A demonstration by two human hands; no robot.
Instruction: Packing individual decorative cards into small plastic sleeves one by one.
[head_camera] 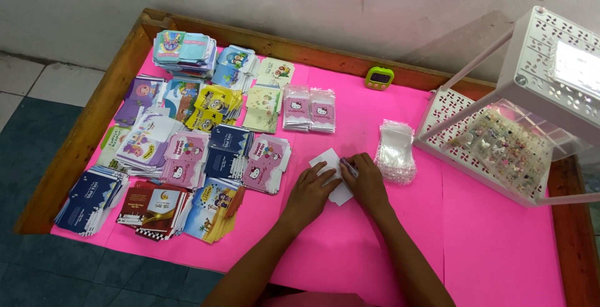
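Glossy pink table (500, 244): both hands (340, 185) press white card (331, 169).

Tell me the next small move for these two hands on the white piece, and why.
Probably press the white envelope flat with the left hand while the right hand works its edge. Both hands already rest on it on the pink table cover, and the stack of clear sleeves lies just beside the right hand, untouched.

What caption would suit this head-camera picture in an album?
Both hands, left hand and right hand, press a small white envelope on pink paper, beside clear plastic sleeves and stacked colourful envelopes.
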